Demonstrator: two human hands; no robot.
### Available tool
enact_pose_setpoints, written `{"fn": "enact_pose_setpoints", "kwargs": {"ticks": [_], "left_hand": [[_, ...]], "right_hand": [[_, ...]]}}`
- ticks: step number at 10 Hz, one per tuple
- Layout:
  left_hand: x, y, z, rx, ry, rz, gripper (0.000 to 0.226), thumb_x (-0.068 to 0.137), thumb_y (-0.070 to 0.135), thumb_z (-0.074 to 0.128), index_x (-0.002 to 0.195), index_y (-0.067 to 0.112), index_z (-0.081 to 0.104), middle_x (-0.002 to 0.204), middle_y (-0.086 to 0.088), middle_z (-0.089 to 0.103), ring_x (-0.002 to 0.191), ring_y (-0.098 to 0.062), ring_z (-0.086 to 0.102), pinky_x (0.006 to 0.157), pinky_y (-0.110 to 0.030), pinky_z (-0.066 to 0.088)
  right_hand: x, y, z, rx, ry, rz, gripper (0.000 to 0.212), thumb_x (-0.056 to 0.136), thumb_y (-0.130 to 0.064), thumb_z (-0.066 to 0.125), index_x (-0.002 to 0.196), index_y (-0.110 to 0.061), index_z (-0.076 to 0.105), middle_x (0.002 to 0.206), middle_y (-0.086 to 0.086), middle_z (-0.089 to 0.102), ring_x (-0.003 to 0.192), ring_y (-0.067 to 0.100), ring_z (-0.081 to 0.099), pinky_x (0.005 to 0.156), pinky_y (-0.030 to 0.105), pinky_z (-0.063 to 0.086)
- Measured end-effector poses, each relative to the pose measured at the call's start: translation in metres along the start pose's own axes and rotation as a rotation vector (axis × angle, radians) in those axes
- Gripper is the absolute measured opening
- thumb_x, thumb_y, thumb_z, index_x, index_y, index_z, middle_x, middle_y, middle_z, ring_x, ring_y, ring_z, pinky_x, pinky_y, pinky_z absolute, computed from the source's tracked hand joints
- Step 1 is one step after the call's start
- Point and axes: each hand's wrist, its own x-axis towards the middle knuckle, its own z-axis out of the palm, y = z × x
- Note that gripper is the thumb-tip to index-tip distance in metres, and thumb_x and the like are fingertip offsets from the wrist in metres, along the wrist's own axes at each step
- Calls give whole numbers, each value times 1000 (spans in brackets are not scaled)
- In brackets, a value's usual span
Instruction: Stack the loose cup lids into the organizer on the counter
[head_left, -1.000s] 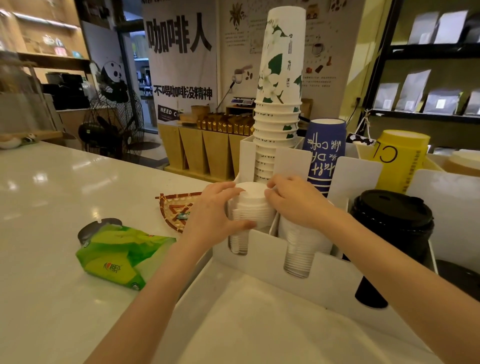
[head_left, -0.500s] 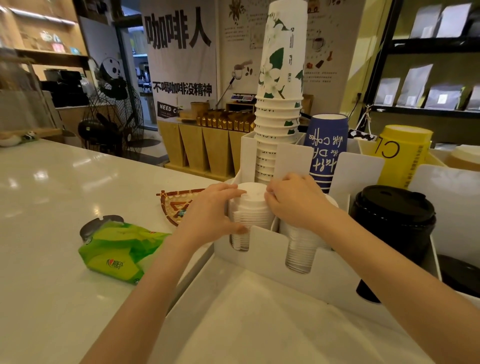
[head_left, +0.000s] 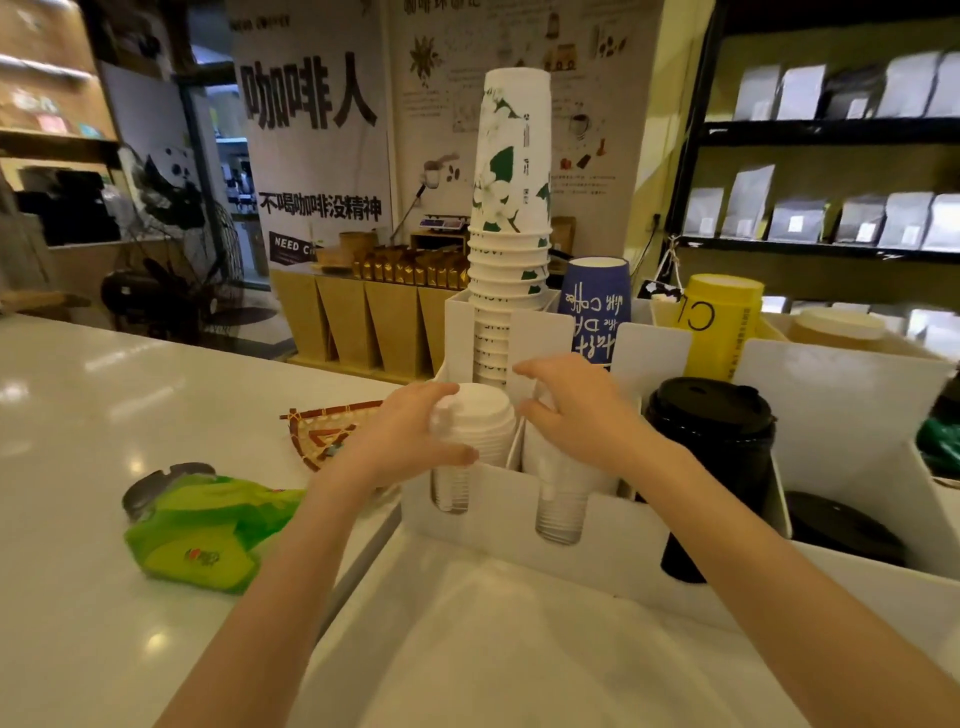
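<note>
A stack of white cup lids (head_left: 480, 423) stands in the leftmost front slot of the white organizer (head_left: 613, 564) on the counter. My left hand (head_left: 402, 441) wraps the stack's left side, thumb across its front. My right hand (head_left: 579, 410) hovers just right of the stack, above the neighbouring slot, fingers spread and holding nothing. Clear lids (head_left: 561, 514) show through that slot's cut-out. A stack of black lids (head_left: 709, 421) fills the slot to the right.
Tall white floral cups (head_left: 511, 223), a blue cup (head_left: 595, 306) and a yellow cup (head_left: 719, 322) rise in the organizer's back row. A green wipes pack (head_left: 208, 530) and a woven tray (head_left: 330, 428) lie on the counter at the left.
My right hand has lifted off the white lid stack and opened, shifting slightly right. My left hand stays on the stack.
</note>
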Motion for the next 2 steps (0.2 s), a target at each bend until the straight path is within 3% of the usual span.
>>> {"fn": "enact_pose_setpoints", "kwargs": {"ticks": [1, 2], "left_hand": [[3, 25, -4, -89, 64, 67, 81, 72, 34, 70, 138, 27, 24, 149, 1, 29, 134, -19, 29, 106, -41, 30], [10, 55, -24, -72, 81, 188, 70, 74, 34, 67, 134, 27, 32, 143, 2, 39, 127, -16, 38, 94, -31, 36]], "right_hand": [[-35, -12, -42, 273, 205, -9, 50, 84, -26, 58, 131, -25, 39, 124, -4, 56, 113, 11, 50, 93, 24, 43], [-82, -29, -99, 551, 452, -81, 65, 66, -40, 73, 124, -34, 43, 109, -18, 62, 103, -2, 57, 87, 15, 44]]}}
